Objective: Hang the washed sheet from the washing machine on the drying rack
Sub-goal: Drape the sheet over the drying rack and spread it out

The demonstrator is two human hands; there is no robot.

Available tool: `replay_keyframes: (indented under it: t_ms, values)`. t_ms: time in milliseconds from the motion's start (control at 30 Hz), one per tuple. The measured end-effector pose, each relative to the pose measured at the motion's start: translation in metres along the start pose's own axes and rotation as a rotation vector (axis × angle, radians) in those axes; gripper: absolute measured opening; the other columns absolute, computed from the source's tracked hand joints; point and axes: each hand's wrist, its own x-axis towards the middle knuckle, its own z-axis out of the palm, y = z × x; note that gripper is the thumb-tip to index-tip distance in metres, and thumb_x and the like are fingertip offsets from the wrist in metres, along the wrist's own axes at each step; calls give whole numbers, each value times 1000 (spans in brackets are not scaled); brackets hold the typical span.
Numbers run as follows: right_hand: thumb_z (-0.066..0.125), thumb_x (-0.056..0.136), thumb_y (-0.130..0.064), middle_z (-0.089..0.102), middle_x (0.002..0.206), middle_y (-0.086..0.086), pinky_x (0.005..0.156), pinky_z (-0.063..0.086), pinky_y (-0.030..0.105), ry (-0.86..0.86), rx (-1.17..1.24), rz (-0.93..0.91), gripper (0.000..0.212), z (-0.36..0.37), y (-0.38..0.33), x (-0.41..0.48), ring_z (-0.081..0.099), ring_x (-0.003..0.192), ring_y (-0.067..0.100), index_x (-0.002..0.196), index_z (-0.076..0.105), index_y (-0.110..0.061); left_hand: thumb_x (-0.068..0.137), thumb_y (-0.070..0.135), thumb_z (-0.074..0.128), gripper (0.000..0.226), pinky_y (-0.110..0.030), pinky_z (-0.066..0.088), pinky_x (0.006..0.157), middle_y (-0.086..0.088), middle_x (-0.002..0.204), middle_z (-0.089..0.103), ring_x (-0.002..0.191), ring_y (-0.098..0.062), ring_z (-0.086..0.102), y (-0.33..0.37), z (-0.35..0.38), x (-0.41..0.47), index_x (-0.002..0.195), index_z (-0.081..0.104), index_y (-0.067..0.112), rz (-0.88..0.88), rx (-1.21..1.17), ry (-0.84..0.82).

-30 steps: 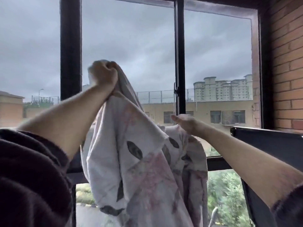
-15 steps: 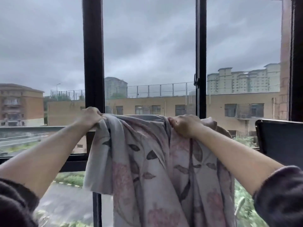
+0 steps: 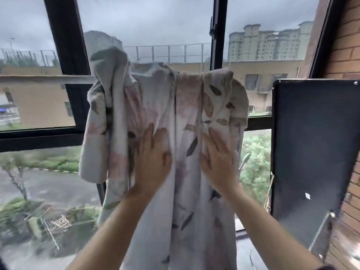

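Where the sheet (image 3: 155,94) is: slung over the rail (image 3: 48,79), leaf-and-flower print facing me. Most of it hangs straight down below the rail and runs out of shot at the bottom. One bunched-up bit pokes up above the rail at the sheet's left side.
Rail: pale bar running level, bare on the left. Then it goes under the sheet, and I can't see its right end.
Left hand (image 3: 152,160): well below the rail, palm flat on the sheet. Fingers (image 3: 150,133) are straight and a bit spread, not pinching anything.
Right hand (image 3: 220,164): about as far below the rail, near the left one, with a fold of sheet between them. Palm is flat on the sheet too, and fingers (image 3: 210,139) are straight and slightly fanned. It's kinda blurry, so I can't say more.
Window (image 3: 66,55): black frame right behind the rail, with grey sky and blocks of flats past it.
Panel (image 3: 311,143): black flat thing off to the right of the rail, near the sheet's edge and apart from it as far as I can tell.
Wall (image 3: 346,45): brick, further right of the rail than the panel.
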Motion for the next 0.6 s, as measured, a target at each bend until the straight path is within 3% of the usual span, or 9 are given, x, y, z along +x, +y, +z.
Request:
replay_keyframes:
  t_ms: [100,167,233,333,467,533,600]
  values:
    - [50,86,-9,25,154,7,116,18,31,-197,184,207,52,8,25,-75,16,144,17,137,46,-15,79,17,60,66,-50,34,107,-9,152,28,134,-31,35,-1,29,-71,140,35,22,-177,-84,-171]
    - [46,87,-12,24,155,5,105,38,39,-294,282,359,54,10,33,-100,39,133,23,140,41,-20,83,18,56,65,-49,33,109,-4,154,21,139,-26,27,-6,37,-96,143,30,25,-262,-190,-223]
    - [46,88,-15,37,147,6,97,45,41,-333,296,485,52,12,35,-116,52,117,25,139,42,-20,84,16,54,67,-48,34,108,0,155,17,139,-24,27,-4,41,-114,144,28,28,-328,-233,-254]
    - [49,89,-10,46,141,7,106,36,36,-319,309,550,48,15,35,-131,43,128,24,136,46,-13,84,12,51,66,-39,32,111,1,155,20,139,-23,29,-2,46,-137,145,28,24,-403,-302,-284]
    - [51,87,-5,52,128,8,102,38,35,-262,375,636,43,10,35,-129,46,122,24,129,50,-10,86,4,48,61,-23,24,108,-2,151,33,138,-18,31,1,44,-148,144,33,14,-444,-349,-229]
    - [53,87,-6,47,130,8,99,35,28,-214,408,695,45,4,38,-120,42,125,25,131,45,-9,86,2,49,55,-22,28,104,-4,144,42,133,-20,38,3,39,-146,139,40,11,-491,-386,-175]
    - [59,86,-15,37,142,5,107,29,30,-175,413,717,60,0,46,-105,32,133,21,141,32,-14,86,4,54,49,-21,33,96,-3,135,48,122,-19,46,9,32,-140,134,44,11,-554,-444,-109]
